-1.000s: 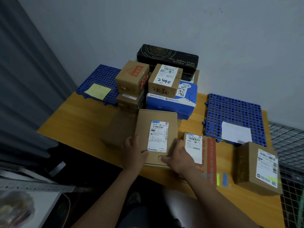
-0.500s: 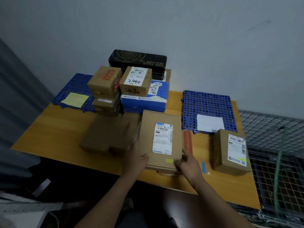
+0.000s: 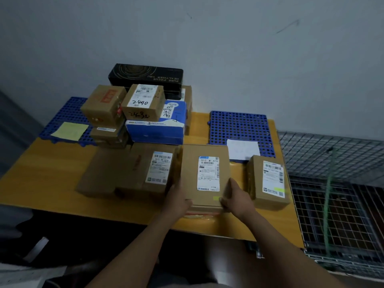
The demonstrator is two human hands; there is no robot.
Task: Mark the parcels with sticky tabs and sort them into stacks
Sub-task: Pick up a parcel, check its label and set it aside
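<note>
Left hand (image 3: 178, 199) and right hand (image 3: 238, 199) clamp the near corners of a flat cardboard parcel (image 3: 204, 175), one on each side, thumbs on its top face. It sits at the near middle of the wooden worktop (image 3: 41, 183). Its white shipping label starts roughly "501E- M1 A21B", with the finer print blurred. A yellow-green sticky tab (image 3: 216, 198) sits on the top face just beside the right thumb. An orange-red edge (image 3: 202, 214) shows beneath the parcel's near side.

Just to its right stands a taller labelled carton (image 3: 268, 183) bearing its own yellow-green tab (image 3: 279, 189). To the left lie a labelled brown parcel (image 3: 149, 169) and a plain brown parcel (image 3: 101, 171), side by side.

Behind them is a stack. A small carton (image 3: 143, 102) is handwritten "2490" on its label and again, less clearly, on its side. It rests on a glossy blue-and-white box (image 3: 158, 129) marked "2480". A black box (image 3: 145, 76) at the back reads "PURE FOCUS HEALTHIER YOU", upside down. A red-printed carton (image 3: 104, 102) sits to the left.

Two blue perforated plastic mats flank the stack. The left mat (image 3: 68, 113) carries a yellow note (image 3: 70, 130) and the right mat (image 3: 239, 125) a white sheet (image 3: 243, 148). A wire mesh cage (image 3: 332, 183) stands right of the worktop.
</note>
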